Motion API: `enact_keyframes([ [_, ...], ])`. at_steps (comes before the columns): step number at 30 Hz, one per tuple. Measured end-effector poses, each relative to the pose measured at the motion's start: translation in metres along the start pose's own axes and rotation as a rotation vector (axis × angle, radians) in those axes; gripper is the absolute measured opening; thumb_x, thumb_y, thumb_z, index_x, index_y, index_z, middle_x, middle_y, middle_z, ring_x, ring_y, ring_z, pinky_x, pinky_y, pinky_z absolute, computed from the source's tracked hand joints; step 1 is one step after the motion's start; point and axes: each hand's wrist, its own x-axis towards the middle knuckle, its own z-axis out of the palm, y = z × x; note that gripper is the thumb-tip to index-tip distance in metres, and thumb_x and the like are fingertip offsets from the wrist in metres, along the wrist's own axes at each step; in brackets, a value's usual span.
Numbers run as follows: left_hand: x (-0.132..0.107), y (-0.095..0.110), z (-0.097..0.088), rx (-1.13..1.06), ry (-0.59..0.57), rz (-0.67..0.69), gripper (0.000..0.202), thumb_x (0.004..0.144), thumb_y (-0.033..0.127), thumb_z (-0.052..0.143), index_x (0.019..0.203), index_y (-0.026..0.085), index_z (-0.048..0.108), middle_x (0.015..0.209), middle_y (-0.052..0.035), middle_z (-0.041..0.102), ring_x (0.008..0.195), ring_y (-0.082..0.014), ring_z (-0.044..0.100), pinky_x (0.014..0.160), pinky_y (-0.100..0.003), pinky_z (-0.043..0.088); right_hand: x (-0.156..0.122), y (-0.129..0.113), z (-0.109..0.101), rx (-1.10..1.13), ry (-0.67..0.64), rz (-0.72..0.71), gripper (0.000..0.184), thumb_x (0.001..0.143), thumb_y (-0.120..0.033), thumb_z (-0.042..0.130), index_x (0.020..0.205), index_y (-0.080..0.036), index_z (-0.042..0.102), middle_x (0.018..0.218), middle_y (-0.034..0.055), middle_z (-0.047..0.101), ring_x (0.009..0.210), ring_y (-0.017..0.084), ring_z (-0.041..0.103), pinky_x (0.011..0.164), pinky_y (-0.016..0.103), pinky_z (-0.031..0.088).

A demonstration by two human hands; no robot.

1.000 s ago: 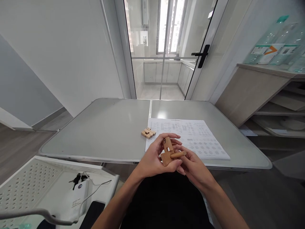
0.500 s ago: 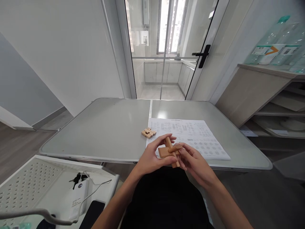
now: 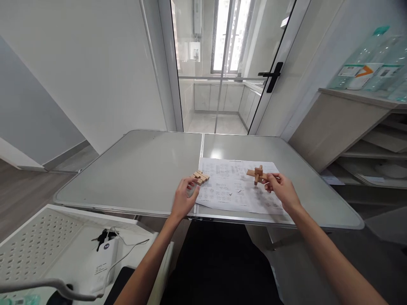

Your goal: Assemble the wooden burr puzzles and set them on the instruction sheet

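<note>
My right hand (image 3: 282, 189) pinches a small wooden cross-shaped puzzle (image 3: 257, 173) and holds it just above the printed sheet (image 3: 237, 190) on the grey table (image 3: 143, 169). My left hand (image 3: 183, 198) reaches toward a little stack of loose wooden pieces (image 3: 200, 176) lying at the sheet's left edge. Its fingertips are curled and almost touch the pieces, with nothing in them.
A white perforated cart (image 3: 47, 241) at lower left carries a white device with a cable (image 3: 101, 258) and keys (image 3: 102, 236). A wooden shelf unit (image 3: 356, 127) with plastic bottles (image 3: 369, 63) stands at the right. A glass door (image 3: 222, 63) lies behind the table.
Both hands held the wooden puzzle together near my body. Now they have separated: the right carried the puzzle out over the sheet, the left moved to the loose pieces.
</note>
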Motion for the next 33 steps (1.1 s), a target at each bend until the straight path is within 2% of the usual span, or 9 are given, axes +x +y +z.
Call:
enact_keyframes([
  [4, 0.001, -0.013, -0.001, -0.105, 0.059, -0.163, 0.026, 0.094, 0.037, 0.059, 0.111, 0.018, 0.067, 0.103, -0.0072, 0.07, 0.089, -0.0186, 0.064, 0.086, -0.032, 0.053, 0.034, 0.017, -0.016, -0.016, 0.115, 0.026, 0.038, 0.078, -0.046, 0.078, 0.093, -0.018, 0.058, 0.073, 0.0064, 0.074, 0.048, 0.013, 0.06, 0.042, 0.024, 0.046],
  [8, 0.001, -0.019, -0.001, -0.209, 0.059, -0.254, 0.03, 0.091, 0.04, 0.061, 0.108, 0.017, 0.068, 0.103, -0.0082, 0.073, 0.09, -0.0193, 0.067, 0.085, -0.032, 0.053, 0.055, 0.027, -0.025, -0.022, 0.18, 0.065, 0.031, 0.078, -0.035, 0.078, 0.091, -0.02, 0.056, 0.076, 0.0079, 0.076, 0.05, 0.014, 0.064, 0.041, 0.023, 0.049],
  [13, -0.002, -0.016, -0.001, -0.167, 0.027, -0.235, 0.025, 0.09, 0.038, 0.06, 0.101, 0.018, 0.07, 0.099, -0.0066, 0.074, 0.086, -0.0193, 0.067, 0.083, -0.031, 0.053, 0.071, 0.033, -0.024, 0.0, 0.224, 0.086, 0.031, 0.078, -0.034, 0.078, 0.089, -0.022, 0.052, 0.075, 0.0076, 0.076, 0.052, 0.016, 0.066, 0.041, 0.023, 0.051],
  [20, -0.003, -0.01, -0.002, -0.115, -0.01, -0.19, 0.021, 0.091, 0.035, 0.059, 0.098, 0.018, 0.071, 0.091, -0.0039, 0.073, 0.081, -0.0172, 0.066, 0.078, -0.029, 0.052, 0.082, 0.037, -0.012, 0.027, 0.205, 0.138, 0.03, 0.078, -0.034, 0.08, 0.085, -0.023, 0.052, 0.077, 0.0075, 0.077, 0.051, 0.015, 0.066, 0.039, 0.021, 0.05],
  [25, -0.004, -0.006, -0.004, -0.089, -0.028, -0.18, 0.02, 0.092, 0.035, 0.059, 0.095, 0.019, 0.071, 0.093, -0.0034, 0.074, 0.078, -0.0166, 0.063, 0.075, -0.028, 0.05, 0.072, 0.036, -0.004, 0.044, 0.179, 0.14, 0.033, 0.077, -0.039, 0.082, 0.086, -0.023, 0.054, 0.081, 0.0098, 0.077, 0.055, 0.017, 0.068, 0.041, 0.023, 0.051],
  [29, -0.004, -0.005, -0.003, -0.088, -0.032, -0.177, 0.021, 0.092, 0.035, 0.058, 0.096, 0.019, 0.071, 0.091, -0.003, 0.073, 0.076, -0.0165, 0.062, 0.072, -0.028, 0.049, 0.042, 0.031, 0.002, 0.031, 0.118, 0.125, 0.04, 0.072, -0.043, 0.086, 0.089, -0.021, 0.058, 0.084, 0.0102, 0.077, 0.055, 0.016, 0.066, 0.043, 0.023, 0.051],
  [31, -0.004, -0.005, -0.002, -0.075, -0.042, -0.172, 0.021, 0.093, 0.035, 0.057, 0.096, 0.019, 0.07, 0.088, -0.0024, 0.071, 0.074, -0.0163, 0.06, 0.07, -0.028, 0.048, 0.019, 0.027, 0.007, 0.017, 0.043, 0.104, 0.044, 0.068, -0.046, 0.089, 0.091, -0.019, 0.062, 0.087, 0.0097, 0.077, 0.057, 0.015, 0.066, 0.046, 0.023, 0.051],
  [33, -0.006, -0.005, 0.0, -0.038, -0.041, -0.158, 0.02, 0.093, 0.034, 0.056, 0.096, 0.02, 0.07, 0.086, -0.0019, 0.07, 0.072, -0.0162, 0.059, 0.07, -0.028, 0.048, -0.006, 0.024, 0.013, -0.028, -0.119, 0.044, 0.05, 0.07, -0.056, 0.086, 0.094, -0.017, 0.066, 0.085, 0.0094, 0.077, 0.057, 0.015, 0.064, 0.048, 0.025, 0.05],
])
